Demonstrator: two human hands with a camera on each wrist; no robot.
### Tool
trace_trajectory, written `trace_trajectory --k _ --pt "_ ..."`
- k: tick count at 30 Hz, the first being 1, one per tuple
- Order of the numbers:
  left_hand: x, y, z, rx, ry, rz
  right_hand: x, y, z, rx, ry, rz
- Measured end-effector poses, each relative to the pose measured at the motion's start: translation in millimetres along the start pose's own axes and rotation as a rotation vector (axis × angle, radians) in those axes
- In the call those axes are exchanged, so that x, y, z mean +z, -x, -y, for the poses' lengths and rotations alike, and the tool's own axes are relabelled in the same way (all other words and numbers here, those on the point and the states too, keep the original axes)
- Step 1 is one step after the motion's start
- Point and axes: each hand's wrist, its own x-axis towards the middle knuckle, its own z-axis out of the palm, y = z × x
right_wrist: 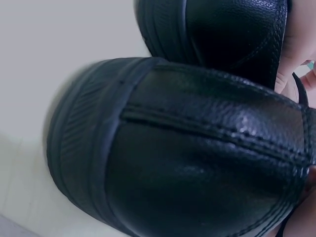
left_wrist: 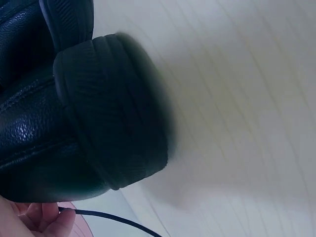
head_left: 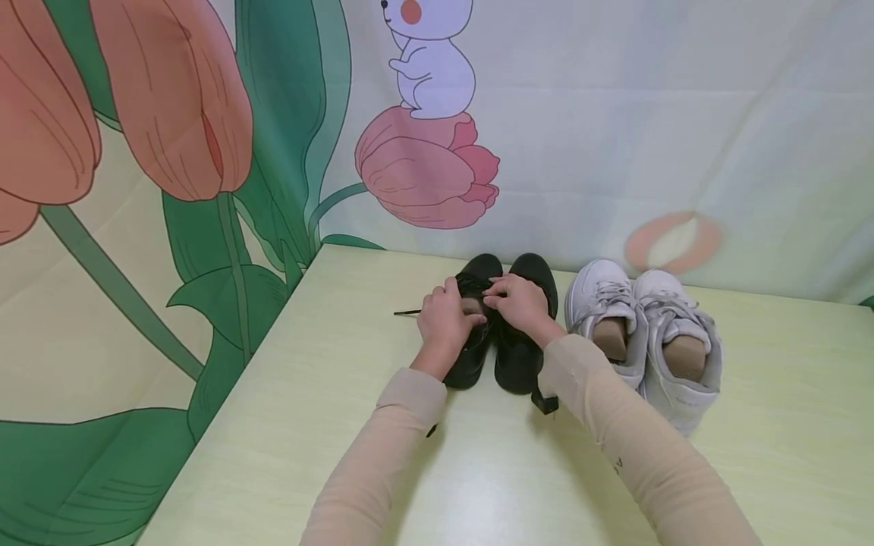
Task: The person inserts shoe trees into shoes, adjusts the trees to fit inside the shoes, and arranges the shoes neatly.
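Observation:
Two black leather shoes stand side by side, toes toward the backdrop: the left shoe [head_left: 467, 371] and the right shoe [head_left: 514, 364]. My left hand [head_left: 445, 322] is over the left shoe's opening, beside a brown insert. Finger and thumb there pinch a black shoelace [left_wrist: 113, 217], seen in the left wrist view, whose loose end sticks out leftward. Reaching across the right shoe, my right hand [head_left: 520, 303] has thumb and forefinger together at the left shoe's laces, pinching the lace. Its fingertips are mostly hidden behind the shoe in the right wrist view.
A pair of white lace-up sneakers [head_left: 647, 379] with brown inserts stands right of the black shoes, close to my right sleeve [head_left: 587, 371]. All rest on a pale yellow-green tabletop [head_left: 287, 425]. A printed backdrop [head_left: 580, 136] with tulips and a white animal rises behind.

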Motion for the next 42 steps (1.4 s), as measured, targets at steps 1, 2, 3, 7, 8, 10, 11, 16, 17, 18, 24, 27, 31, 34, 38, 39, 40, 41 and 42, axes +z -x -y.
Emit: trace_trajectory --k 1,2,3,7,8,10,11,16,17,18,24,27,31,34,38,39,40,41,42 --pt "0.1 0.3 1.1 0.009 0.003 0.002 0 0 -1 -0.001 -0.002 -0.002" --pt "0.3 0.5 2.4 0.020 0.007 0.003 1 0 -1 -0.003 -0.003 -0.003" --pt "0.3 0.5 4.0 0.030 0.015 0.003 1 0 -1 -0.005 -0.005 -0.004" --pt "-0.4 -1.1 11.0 0.081 0.082 -0.013 0 0 -2 -0.015 -0.011 -0.006" --pt "-0.3 -1.7 12.8 0.093 0.101 -0.019 0 0 -2 -0.017 -0.012 -0.007" --pt "-0.2 -2.6 15.9 0.113 0.145 -0.032 -1 0 -2 -0.019 -0.024 -0.005" --pt "0.2 -3.0 17.3 0.120 0.164 -0.039 -2 0 -3 -0.020 -0.033 -0.003" --pt "1.8 -4.1 20.8 0.105 0.233 -0.052 -2 1 -4 -0.014 -0.080 0.007" --pt "1.5 -4.4 20.7 0.093 0.240 -0.050 -2 1 -4 -0.014 -0.085 0.006" --pt "1.0 -4.8 20.2 0.079 0.247 -0.046 -2 1 -4 -0.014 -0.088 0.005" --pt "-4.1 -6.3 16.7 -0.001 0.218 -0.014 -2 -1 -5 -0.025 -0.089 -0.004" --pt "-4.0 -6.5 18.0 0.000 0.215 0.022 -3 -2 -6 -0.029 -0.084 0.012" --pt "-0.9 -8.1 25.4 0.036 0.320 0.056 -7 0 -7 -0.061 -0.063 0.046" --pt "-0.2 -10.8 33.1 0.044 0.427 0.039 -12 0 -8 -0.094 -0.052 0.057" --pt "-4.0 -15.6 41.3 0.042 0.468 -0.031 -18 1 -10 -0.117 -0.058 0.059" --pt "-5.4 -16.9 42.8 0.044 0.463 -0.049 -19 1 -10 -0.117 -0.062 0.058" --pt "-7.0 -17.9 44.0 0.046 0.456 -0.067 -21 2 -11 -0.119 -0.067 0.057" --pt "-8.3 -19.1 45.2 0.048 0.444 -0.081 -22 2 -11 -0.118 -0.074 0.054" --pt "-9.6 -20.2 46.4 0.052 0.436 -0.095 -23 3 -11 -0.118 -0.077 0.050"
